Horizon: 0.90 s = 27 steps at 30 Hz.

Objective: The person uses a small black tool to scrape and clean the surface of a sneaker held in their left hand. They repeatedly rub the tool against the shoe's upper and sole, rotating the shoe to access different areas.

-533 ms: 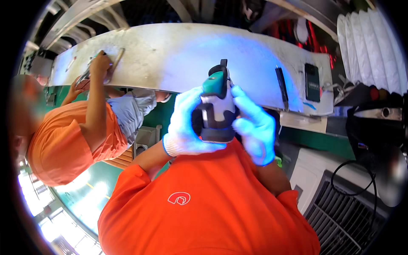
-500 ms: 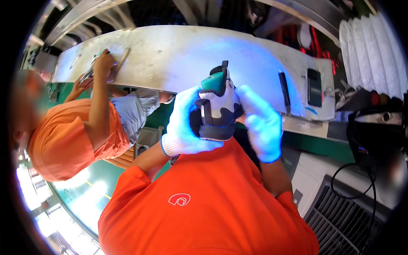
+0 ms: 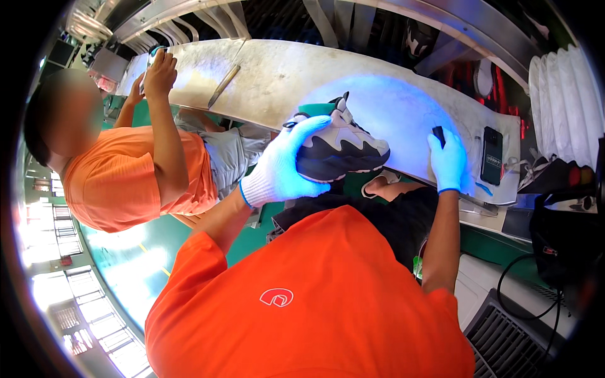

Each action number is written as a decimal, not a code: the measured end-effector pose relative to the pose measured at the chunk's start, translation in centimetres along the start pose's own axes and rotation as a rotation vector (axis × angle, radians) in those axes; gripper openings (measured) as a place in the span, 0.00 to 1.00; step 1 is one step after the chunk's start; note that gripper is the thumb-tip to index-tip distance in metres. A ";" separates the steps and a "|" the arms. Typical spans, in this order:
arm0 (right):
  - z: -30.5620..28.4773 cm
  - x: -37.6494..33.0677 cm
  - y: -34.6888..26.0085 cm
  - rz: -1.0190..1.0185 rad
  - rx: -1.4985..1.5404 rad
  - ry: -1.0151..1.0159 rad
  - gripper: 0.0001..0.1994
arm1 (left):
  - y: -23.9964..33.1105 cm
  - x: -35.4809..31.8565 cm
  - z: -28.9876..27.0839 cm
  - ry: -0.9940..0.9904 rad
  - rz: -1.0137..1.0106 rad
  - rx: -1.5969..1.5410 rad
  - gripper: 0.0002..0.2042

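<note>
Your left hand has its gloved fingers wrapped around the heel end of a grey-and-black shoe, which is held up off the counter by its near edge, toe toward your right, teal showing at the collar. Your right hand, gloved too, reaches over the counter, its fingers closed around a black tool whose end sticks out past them; you cannot tell from here whether the tool is lifted clear of the surface. Bluish light covers this part of the counter. Just to the right of that hand lies a dark phone, with a small blue piece near its lower end. On your left, a co-worker in orange sits with both hands raised near a long narrow tool lying on the counter.
</note>
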State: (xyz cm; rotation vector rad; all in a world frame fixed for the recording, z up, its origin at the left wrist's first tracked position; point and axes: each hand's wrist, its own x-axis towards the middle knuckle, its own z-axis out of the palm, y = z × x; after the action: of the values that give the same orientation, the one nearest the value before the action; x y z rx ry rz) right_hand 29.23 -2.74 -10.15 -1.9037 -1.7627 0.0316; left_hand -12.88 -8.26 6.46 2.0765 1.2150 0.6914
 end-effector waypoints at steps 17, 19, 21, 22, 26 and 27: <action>-0.3 4.2 -22.2 0.418 2.332 -0.238 0.20 | 1.7 1.5 -0.6 -0.113 -0.162 0.076 0.61; 0.4 3.7 -21.2 0.380 2.282 -0.211 0.21 | 1.1 1.4 -0.5 -0.107 -0.151 0.078 0.62; 0.5 3.0 -21.3 0.421 2.288 -0.156 0.22 | 1.2 1.5 -0.3 -0.103 -0.168 0.084 0.63; -0.1 2.9 -22.1 0.445 2.290 -0.130 0.22 | 1.2 1.6 -0.2 -0.100 -0.154 0.099 0.63; -0.7 2.3 -23.7 0.438 2.544 -0.282 0.26 | 2.1 2.0 0.0 -0.103 -0.153 0.132 0.62; -0.1 2.5 -23.0 0.370 2.636 -0.368 0.26 | 2.3 2.2 -0.1 -0.101 -0.163 0.137 0.62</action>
State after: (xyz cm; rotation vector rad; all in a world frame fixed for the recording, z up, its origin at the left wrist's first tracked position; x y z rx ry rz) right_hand 8.49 -0.46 -0.10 0.0289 -0.1765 1.7246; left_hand -10.71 -7.15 8.53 2.0669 1.3884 0.4341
